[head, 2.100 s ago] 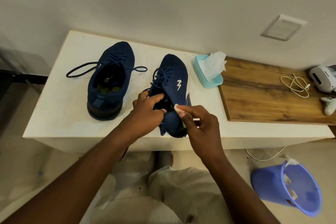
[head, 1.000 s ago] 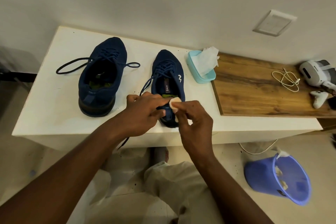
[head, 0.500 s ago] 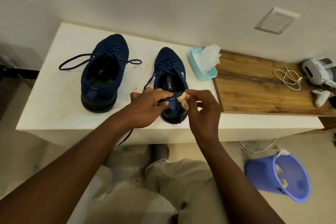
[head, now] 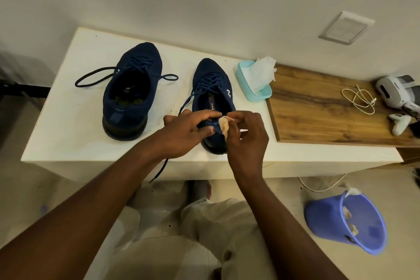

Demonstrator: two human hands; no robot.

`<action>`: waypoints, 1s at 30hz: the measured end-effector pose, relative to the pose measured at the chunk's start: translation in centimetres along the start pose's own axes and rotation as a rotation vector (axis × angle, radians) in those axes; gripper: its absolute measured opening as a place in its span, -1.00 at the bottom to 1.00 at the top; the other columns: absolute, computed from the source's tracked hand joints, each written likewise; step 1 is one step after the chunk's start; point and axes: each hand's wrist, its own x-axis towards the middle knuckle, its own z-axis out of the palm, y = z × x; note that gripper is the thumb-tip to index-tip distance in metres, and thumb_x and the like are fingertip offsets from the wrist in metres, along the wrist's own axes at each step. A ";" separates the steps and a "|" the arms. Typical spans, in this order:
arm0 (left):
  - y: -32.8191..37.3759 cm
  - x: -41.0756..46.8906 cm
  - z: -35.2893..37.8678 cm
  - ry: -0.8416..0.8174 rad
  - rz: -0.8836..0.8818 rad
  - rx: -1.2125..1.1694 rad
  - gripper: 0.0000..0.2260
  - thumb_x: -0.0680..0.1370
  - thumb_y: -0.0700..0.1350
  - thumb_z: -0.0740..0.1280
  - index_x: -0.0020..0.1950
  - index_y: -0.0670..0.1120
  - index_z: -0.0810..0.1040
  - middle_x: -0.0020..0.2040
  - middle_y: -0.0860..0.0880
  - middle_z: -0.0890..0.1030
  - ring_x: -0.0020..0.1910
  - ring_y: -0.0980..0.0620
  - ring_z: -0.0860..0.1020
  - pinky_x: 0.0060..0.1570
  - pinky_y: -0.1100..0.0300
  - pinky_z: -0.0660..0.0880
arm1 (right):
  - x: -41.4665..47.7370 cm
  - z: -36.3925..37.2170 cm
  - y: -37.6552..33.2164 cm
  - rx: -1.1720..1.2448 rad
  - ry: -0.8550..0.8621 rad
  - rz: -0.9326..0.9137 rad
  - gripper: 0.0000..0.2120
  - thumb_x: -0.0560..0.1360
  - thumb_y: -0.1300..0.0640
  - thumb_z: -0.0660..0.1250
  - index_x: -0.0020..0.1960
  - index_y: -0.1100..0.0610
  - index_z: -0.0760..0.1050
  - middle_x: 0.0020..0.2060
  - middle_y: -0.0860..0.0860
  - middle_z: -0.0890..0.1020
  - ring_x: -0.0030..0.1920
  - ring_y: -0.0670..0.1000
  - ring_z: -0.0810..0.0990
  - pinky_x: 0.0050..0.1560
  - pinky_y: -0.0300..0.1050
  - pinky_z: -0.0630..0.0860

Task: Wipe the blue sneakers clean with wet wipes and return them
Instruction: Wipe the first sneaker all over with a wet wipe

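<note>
To your right a wooden board [head: 318,107] lies on the white table [head: 68,125]. On the board you have a coiled white cable [head: 359,101], a white headset [head: 397,91] at the far edge and a white controller [head: 398,121] just in front of it. A white wall plate [head: 346,27] sits above. Another white cord [head: 322,183] trails on the floor.

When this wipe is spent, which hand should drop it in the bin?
Right, probably. The right hand already pinches the crumpled soiled wipe, and the blue plastic bin sits on the floor on that side. The left hand is steadying the dark blue sneaker's heel.
</note>
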 end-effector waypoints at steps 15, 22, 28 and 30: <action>0.8 -0.3 0.8 0.209 0.058 0.008 -0.67 0.60 0.09 0.36 0.37 0.22 0.54 0.34 0.21 0.56 0.38 0.11 0.41 0.20 0.12 0.11 | -1.9 -2.2 0.3 -0.224 -0.245 -0.305 -0.77 0.47 0.28 0.46 0.11 0.10 0.66 0.05 0.00 0.61 0.05 -0.07 0.56 0.05 -0.28 0.53; 1.4 -0.4 0.7 0.143 0.127 0.123 -0.60 0.57 0.15 0.38 0.40 0.26 0.46 0.12 0.22 0.54 0.21 0.09 0.42 0.11 0.02 0.17 | -0.1 -1.8 0.6 -0.022 -0.086 -0.159 -0.87 0.54 0.28 0.39 0.06 0.16 0.66 -0.03 0.01 0.65 -0.02 -0.14 0.60 -0.08 -0.36 0.52; 0.7 -0.5 -0.4 0.094 0.040 0.204 -0.43 0.42 0.45 0.34 0.38 0.31 0.43 0.18 0.26 0.53 0.25 0.17 0.36 0.21 0.03 0.16 | 0.1 -2.2 2.2 -0.019 -0.056 0.030 -0.85 0.52 0.21 0.43 0.08 0.11 0.66 -0.05 -0.06 0.67 -0.03 -0.13 0.63 -0.03 -0.17 0.61; 0.6 -0.5 -0.5 0.040 0.011 0.209 -0.41 0.35 0.53 0.32 0.31 0.34 0.43 0.14 0.27 0.54 0.22 0.17 0.38 0.23 0.04 0.16 | 1.1 -1.8 1.9 -0.002 -0.066 0.032 -0.84 0.55 0.16 0.41 0.11 0.11 0.65 -0.03 -0.05 0.67 -0.03 -0.13 0.63 -0.07 -0.25 0.58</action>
